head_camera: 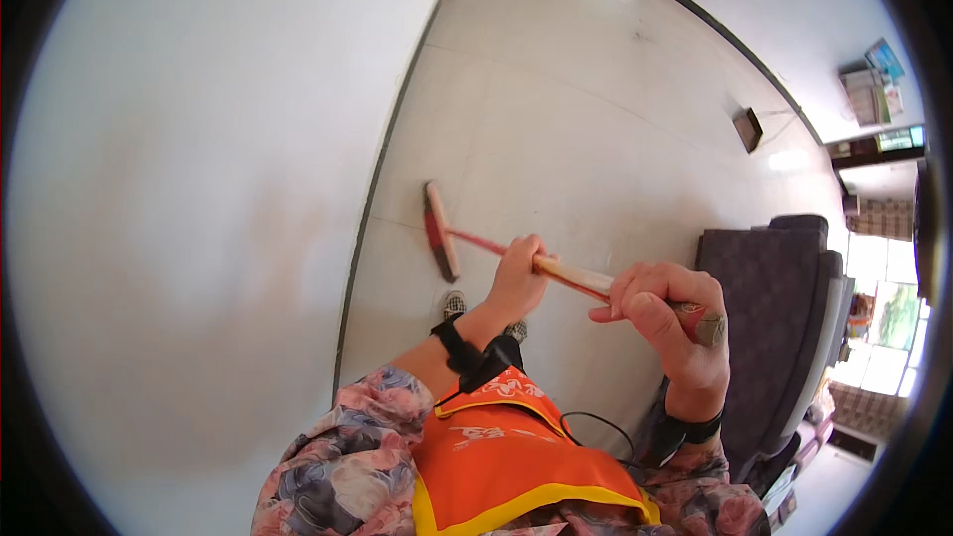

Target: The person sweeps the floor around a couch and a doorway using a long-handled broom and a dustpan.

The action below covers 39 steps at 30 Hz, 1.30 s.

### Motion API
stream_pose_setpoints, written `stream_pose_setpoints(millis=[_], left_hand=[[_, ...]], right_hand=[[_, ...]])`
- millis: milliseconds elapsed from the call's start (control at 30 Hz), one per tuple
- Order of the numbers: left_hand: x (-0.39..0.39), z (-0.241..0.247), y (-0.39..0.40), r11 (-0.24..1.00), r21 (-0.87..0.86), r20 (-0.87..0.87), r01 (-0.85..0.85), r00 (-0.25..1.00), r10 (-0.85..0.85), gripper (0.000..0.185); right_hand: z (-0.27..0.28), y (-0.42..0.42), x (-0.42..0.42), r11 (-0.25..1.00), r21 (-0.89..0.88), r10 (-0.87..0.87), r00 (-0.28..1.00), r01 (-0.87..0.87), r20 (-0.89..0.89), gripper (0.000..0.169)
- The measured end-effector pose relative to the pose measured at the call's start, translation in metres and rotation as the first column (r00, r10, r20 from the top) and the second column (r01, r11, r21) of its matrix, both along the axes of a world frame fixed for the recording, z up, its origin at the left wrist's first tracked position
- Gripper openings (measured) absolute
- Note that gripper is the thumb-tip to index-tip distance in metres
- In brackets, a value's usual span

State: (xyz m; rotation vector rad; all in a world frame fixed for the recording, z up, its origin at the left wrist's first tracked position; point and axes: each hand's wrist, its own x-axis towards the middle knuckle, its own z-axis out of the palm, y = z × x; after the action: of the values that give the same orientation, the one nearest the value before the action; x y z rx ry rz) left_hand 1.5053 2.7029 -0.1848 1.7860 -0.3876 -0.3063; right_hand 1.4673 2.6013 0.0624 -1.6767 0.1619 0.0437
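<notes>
Both hands are closed around the handle of a push broom [577, 277]. My left hand [523, 279] wraps the handle partway down. Near the top end my right hand [674, 305] grips it, with the worn butt sticking out past the fingers. The handle slants away to the left, down to a broom head [439, 231] with red and dark bristles. That head is low at the pale tiled floor [566, 134], a short way from the wall base; contact with the floor cannot be made out. My checkered shoes [455, 304] show just behind it.
A white wall [208, 201] with a dark baseboard runs along the left. On the right stands a dark upholstered sofa [767, 335]. A small brown box-like object [747, 129] sits on the floor toward the far wall. Bright windows [886, 313] lie beyond the sofa.
</notes>
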Motion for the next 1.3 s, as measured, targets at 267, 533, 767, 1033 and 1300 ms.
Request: stream_pose_setpoints(millis=[267, 533, 767, 1033, 1300], left_hand=[[0.009, 0.007, -0.036, 0.951, -0.310, 0.012, 0.001, 1.000, 0.003, 0.019], [-0.107, 0.057, 0.005, 0.857, -0.117, 0.142, 0.503, 0.862, -0.487, 0.017], [-0.254, 0.029, 0.061, 0.636, 0.196, 0.256, 0.747, 0.587, -0.768, 0.018], [-0.315, -0.002, 0.100, 0.044, 0.071, -0.053, 0.996, 0.048, -0.997, 0.050], [-0.180, -0.011, 0.194, 0.303, 0.340, -0.536, 0.890, 0.448, -0.715, 0.035]], right_hand=[[-0.002, 0.015, -0.037, 0.877, -0.365, 0.370, 0.924, -0.313, 0.098, 0.023], [0.025, -0.019, -0.214, 0.918, -0.013, 0.397, 0.918, -0.397, -0.001, 0.055], [-0.005, 0.069, -0.353, 0.834, 0.332, -0.017, 0.622, 0.441, -0.783, 0.066], [-0.040, 0.145, -0.532, 0.941, -0.054, -0.164, 0.309, 0.335, -0.937, 0.057], [-0.149, 0.242, -0.680, 0.834, -0.516, -0.551, 0.310, 0.195, -0.775, 0.041]])
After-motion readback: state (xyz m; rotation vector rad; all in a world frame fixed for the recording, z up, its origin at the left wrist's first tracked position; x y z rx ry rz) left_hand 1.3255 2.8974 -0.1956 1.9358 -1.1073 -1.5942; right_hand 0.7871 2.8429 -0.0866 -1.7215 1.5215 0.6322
